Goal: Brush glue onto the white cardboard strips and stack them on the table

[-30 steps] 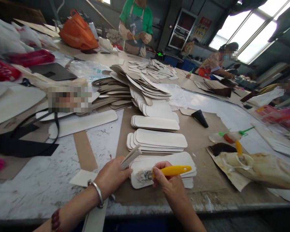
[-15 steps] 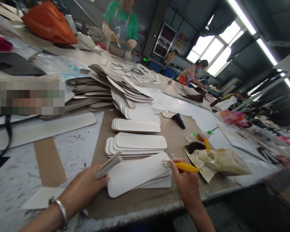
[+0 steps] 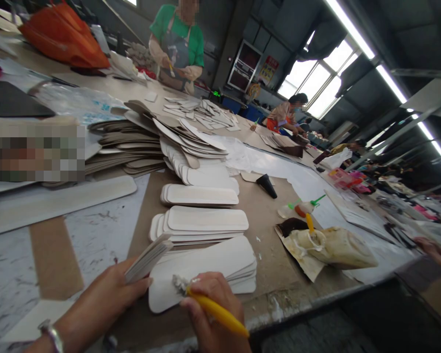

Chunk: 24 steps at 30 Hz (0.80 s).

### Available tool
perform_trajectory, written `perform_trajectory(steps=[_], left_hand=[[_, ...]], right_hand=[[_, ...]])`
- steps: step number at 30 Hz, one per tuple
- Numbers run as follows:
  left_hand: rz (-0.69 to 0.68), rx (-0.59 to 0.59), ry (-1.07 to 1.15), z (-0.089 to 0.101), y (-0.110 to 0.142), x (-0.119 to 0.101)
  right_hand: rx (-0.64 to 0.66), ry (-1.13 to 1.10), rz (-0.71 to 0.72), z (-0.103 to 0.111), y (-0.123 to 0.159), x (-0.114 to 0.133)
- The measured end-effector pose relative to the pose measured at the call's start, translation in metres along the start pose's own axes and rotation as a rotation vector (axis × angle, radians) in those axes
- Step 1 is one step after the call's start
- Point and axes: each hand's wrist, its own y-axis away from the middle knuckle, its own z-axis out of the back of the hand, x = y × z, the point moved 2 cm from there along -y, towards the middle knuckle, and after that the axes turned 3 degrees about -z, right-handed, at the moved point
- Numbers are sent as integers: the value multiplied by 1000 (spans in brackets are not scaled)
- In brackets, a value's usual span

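My right hand (image 3: 213,314) is closed round a yellow-handled brush (image 3: 215,308). Its bristles (image 3: 179,283) touch the near left part of the top white rounded board piece (image 3: 206,267), which lies on a low stack at the table's front edge. My left hand (image 3: 108,299) is closed on a small bundle of thin board strips (image 3: 147,259), held just left of that stack. Two more stacks of the same pieces (image 3: 204,223) (image 3: 200,195) lie beyond it on brown paper (image 3: 264,225).
A glue-crusted pot with a second yellow brush (image 3: 327,245) stands to the right, with a black cone (image 3: 266,186) beyond it. Heaps of board pieces (image 3: 150,139) fill the table's middle. A person in green (image 3: 176,44) works at the far end; others sit at right.
My right hand drew the brush from the right end of the top piece back to its near left end. The view swung slightly left and closer.
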Motion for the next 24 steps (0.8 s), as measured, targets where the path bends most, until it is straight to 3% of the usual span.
perform_trajectory(steps=[4,11,17,22,24], left_hand=[[84,46,83,0,4,-9],[100,14,107,0,5,-5],[80,22,92,-1,5,-6],[86,-9,99,8,3,-12],[79,-38,118,16,7,-20]], right_hand=[[15,-90,-147,-12,-4,-1],[-113,6,-206,6,-7,-8],[-18,-48,-242,-12,-12,-12],[-125,267,-224,27,-18,-20],[-166,280,-263,39,-20,-14]])
